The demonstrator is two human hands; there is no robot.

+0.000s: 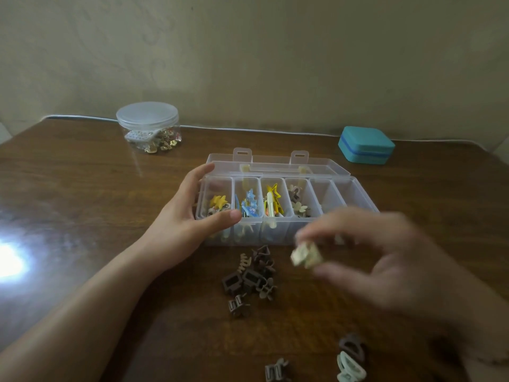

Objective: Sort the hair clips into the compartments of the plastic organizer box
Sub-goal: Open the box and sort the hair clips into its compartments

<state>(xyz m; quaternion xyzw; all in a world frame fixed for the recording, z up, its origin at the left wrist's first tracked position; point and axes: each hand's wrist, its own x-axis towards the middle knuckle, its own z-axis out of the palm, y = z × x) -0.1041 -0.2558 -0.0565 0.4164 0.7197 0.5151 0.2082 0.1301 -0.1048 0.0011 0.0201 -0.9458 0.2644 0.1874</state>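
— Hands?
— Left hand (190,213) gripped the clear plastic organizer box's (355,188) left end, mid-table; blurred right hand (385,257) pinched a small cream hair clip (306,257) before the box's front wall.

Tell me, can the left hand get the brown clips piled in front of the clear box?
Probably yes. The left hand grips the clear plastic organizer box, but nothing covers the pile of brown hair clips lying just beside its wrist.
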